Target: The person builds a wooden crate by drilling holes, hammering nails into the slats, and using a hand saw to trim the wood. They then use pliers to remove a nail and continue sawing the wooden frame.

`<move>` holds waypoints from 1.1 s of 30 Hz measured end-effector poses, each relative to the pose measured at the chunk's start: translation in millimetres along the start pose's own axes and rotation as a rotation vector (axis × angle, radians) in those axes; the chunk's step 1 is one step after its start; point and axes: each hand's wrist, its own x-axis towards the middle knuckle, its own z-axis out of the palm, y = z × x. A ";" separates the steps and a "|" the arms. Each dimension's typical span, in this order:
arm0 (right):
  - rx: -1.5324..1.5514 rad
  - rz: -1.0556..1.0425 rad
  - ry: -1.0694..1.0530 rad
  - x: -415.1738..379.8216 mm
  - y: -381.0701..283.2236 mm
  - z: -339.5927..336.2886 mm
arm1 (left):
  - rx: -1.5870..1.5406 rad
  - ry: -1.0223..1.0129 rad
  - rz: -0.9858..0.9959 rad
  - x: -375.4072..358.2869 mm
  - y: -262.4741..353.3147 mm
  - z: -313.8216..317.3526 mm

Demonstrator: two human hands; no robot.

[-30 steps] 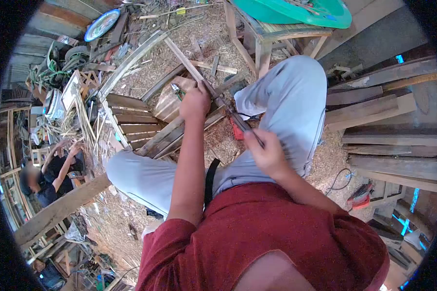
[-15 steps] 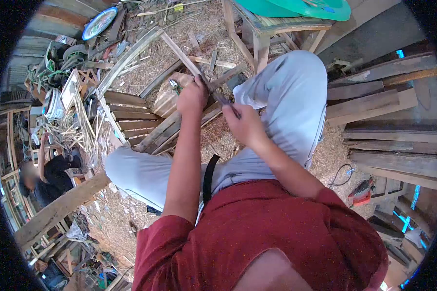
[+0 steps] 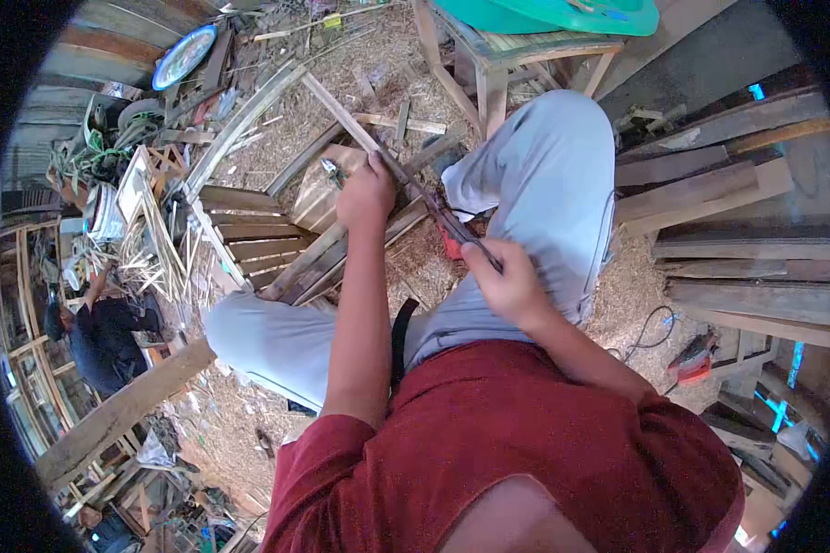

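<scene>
My left hand [image 3: 366, 195] is closed round the near end of a pale wooden slat [image 3: 337, 106], which slants up to a corner of a wooden frame [image 3: 240, 120]. From beside that hand a long, narrow dark strip [image 3: 438, 210] runs down to my right hand [image 3: 507, 284], whose thumb and fingers pinch its lower end above my thigh. Whether this strip is a blade or wood, I cannot tell. Something red [image 3: 453, 245] shows just under it. Left of my left hand, a small tool with a shiny metal head [image 3: 331, 167] lies on a wooden board [image 3: 315, 205].
A bench [image 3: 549, 48] with a green basin [image 3: 526, 17] stands ahead. Stacked planks [image 3: 752, 244] fill the right side. A long beam [image 3: 124, 410] extends left from my knee. Another person in dark clothes [image 3: 111, 341] sits at far left. Wood shavings [image 3: 221, 433] cover the floor.
My right hand has moved down and to the right, away from my left hand, so more of the dark strip shows between them. My left hand stays nearly in place.
</scene>
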 end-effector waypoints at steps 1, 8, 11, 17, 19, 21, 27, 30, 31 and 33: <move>-0.011 0.039 -0.036 -3.1 -0.6 -2.1 | 0.007 0.010 0.029 6.1 -3.2 6.1; -0.026 -0.090 0.067 3.4 -5.2 13.3 | 0.003 0.007 0.035 1.8 0.0 -4.0; 0.016 -0.044 0.026 -16.0 -10.5 0.2 | -0.010 -0.003 -0.001 5.9 1.3 -1.7; -0.095 -0.166 0.137 38.1 9.1 32.4 | -0.021 -0.021 -0.006 2.1 -3.5 -0.6; -0.006 -0.092 0.043 -7.2 3.2 2.3 | -0.008 -0.009 -0.015 4.8 1.4 -3.8; -0.012 -0.024 0.019 -7.6 -1.2 -3.8 | 0.006 -0.015 -0.035 -0.1 3.3 -5.7; -0.005 -0.013 0.054 19.0 -11.2 19.2 | -0.025 -0.026 -0.020 -0.4 -0.7 -10.3; -0.032 -0.034 0.016 -11.8 -8.0 -3.3 | -0.049 -0.008 -0.033 -0.1 3.3 -8.3; -0.010 -0.010 0.016 -16.5 -4.6 -6.0 | -0.055 0.001 -0.029 -0.9 1.6 -6.1; -0.139 -0.067 0.065 33.1 8.3 22.0 | -0.059 0.016 -0.007 0.8 -1.3 2.6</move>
